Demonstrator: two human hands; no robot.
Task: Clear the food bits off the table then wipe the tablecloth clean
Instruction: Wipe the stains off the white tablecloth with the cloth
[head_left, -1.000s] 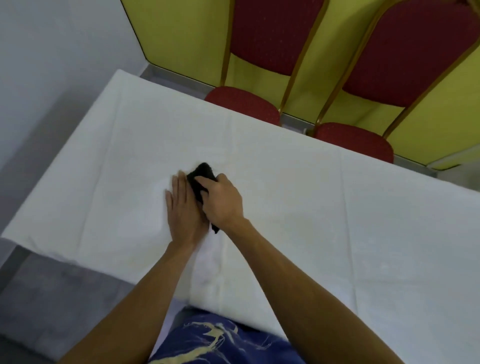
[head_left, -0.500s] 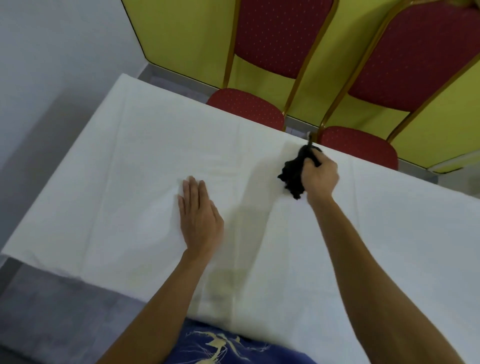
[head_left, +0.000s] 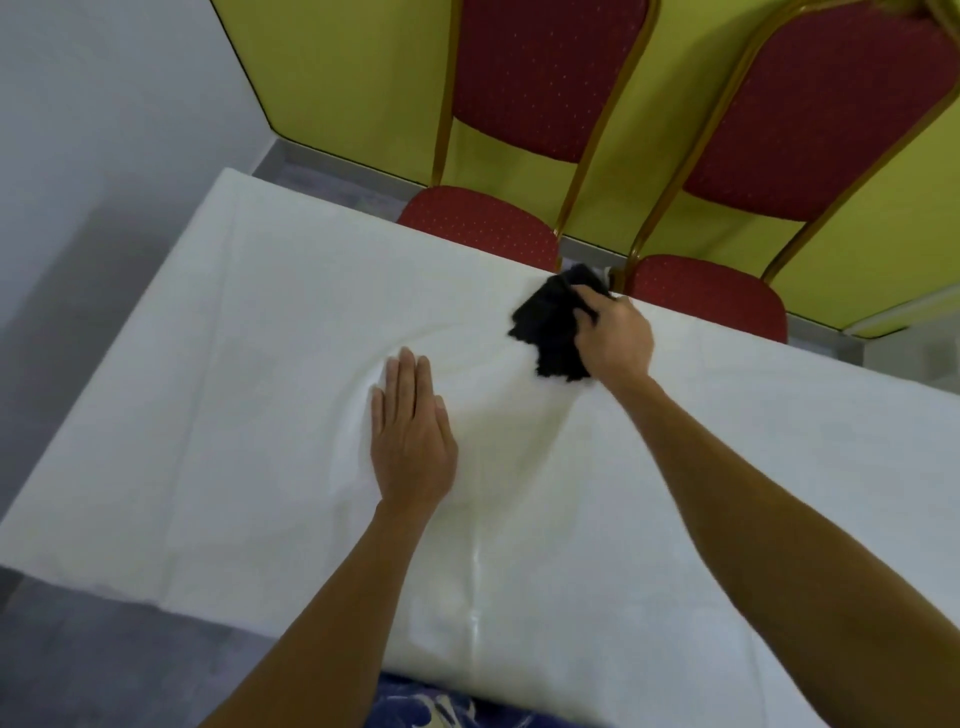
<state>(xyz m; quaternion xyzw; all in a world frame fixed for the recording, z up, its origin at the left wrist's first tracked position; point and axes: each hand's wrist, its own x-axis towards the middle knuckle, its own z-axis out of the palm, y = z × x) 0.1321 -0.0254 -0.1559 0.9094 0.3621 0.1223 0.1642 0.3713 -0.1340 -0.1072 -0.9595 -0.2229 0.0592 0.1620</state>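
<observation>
white tablecloth (head_left: 291, 364) covers the table, with two hands on it.
right hand (head_left: 615, 340) has its fingers curled tight around a bunched black cloth (head_left: 550, 332) at the far edge; left hand (head_left: 410, 436) lies flat, fingers straight and together, pressing the wrinkled fabric.

No words, labels, brand marks or numbers can be read anywhere in view. The white tablecloth (head_left: 291, 322) is plain from edge to edge, and the black cloth (head_left: 550, 327) near the far edge carries no tag or print. The blue garment (head_left: 431, 714) at the near edge shows pale markings that form no legible letters.
</observation>
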